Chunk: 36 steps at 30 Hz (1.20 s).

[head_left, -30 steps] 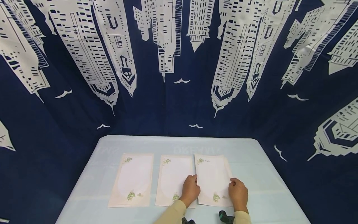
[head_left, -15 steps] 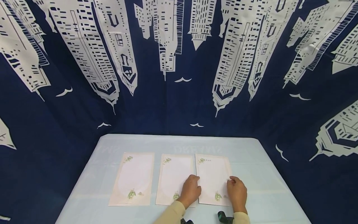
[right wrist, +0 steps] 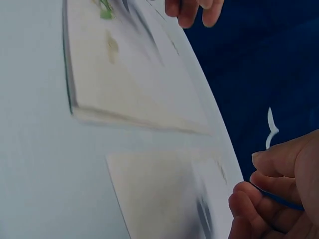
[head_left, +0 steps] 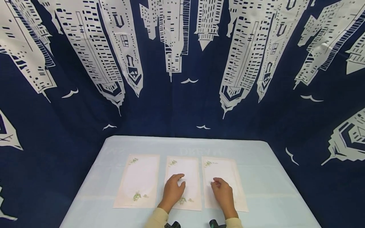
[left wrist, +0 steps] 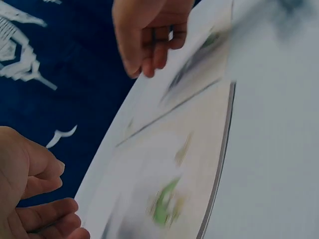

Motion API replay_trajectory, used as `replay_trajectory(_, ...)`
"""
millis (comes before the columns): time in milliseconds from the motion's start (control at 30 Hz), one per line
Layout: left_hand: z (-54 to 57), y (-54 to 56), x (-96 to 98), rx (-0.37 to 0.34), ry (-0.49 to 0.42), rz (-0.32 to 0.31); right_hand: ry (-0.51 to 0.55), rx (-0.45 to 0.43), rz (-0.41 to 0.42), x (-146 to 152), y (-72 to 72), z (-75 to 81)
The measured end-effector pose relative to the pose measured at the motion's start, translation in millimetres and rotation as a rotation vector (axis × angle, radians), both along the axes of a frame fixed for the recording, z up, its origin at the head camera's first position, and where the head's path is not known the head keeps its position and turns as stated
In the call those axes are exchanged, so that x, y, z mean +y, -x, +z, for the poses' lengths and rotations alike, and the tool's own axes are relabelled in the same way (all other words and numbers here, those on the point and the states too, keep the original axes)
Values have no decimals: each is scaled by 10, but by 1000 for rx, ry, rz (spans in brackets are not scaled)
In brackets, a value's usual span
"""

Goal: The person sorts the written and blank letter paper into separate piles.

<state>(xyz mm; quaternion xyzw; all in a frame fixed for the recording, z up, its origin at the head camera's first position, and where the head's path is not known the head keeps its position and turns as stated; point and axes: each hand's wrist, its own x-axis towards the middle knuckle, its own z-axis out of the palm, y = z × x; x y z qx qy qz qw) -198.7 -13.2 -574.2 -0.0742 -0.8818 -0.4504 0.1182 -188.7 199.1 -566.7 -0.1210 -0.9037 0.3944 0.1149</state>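
Three upright sheets of stationery with green leafy prints lie side by side: the left sheet (head_left: 141, 180), the middle stack (head_left: 186, 164) and the right sheet (head_left: 220, 169). In the wrist views the middle stack (left wrist: 199, 129) shows a thick edge, while the right sheet (right wrist: 142, 184) looks thin. My left hand (head_left: 172, 191) hovers over the middle stack, thumb and fingers apart, holding nothing. Above the right sheet is my right hand (head_left: 223, 194), its fingers loosely bent, with nothing seen in them. Each hand hides part of the paper beneath.
A pale table (head_left: 273, 190) carries the papers, its far edge meeting a dark blue cloth (head_left: 171, 110) printed with white buildings and birds. Black wrist devices (head_left: 217, 223) sit at both cuffs.
Both hands have let go of the right sheet's side edges. The left hand has moved left over the middle stack, and the right hand has moved left over the right sheet.
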Motion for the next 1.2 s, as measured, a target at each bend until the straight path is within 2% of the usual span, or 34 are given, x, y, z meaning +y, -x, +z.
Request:
replay_trajectory(167,14,-34,-349,-40,17,101,-2,-14,60,-191,-1,-12)
replay_trajectory(300,28,-91,-548,-125,52,128,-6,-37,99,-315,-13,-67)
replay_trajectory(433,13,-140,-648,-183,67,141,-16,-78,99,-412,-35,-104)
replay_trajectory(767,-14,-247,-626,-193,54,93,-54,-146,115,-566,-95,-106)
replay_trajectory(900,-12,-273,-582,-172,66,90,-64,-123,126,-596,-114,-108)
replay_trajectory(1200,-46,-316,-518,-109,54,134,-115,-34,114,-617,-137,-130)
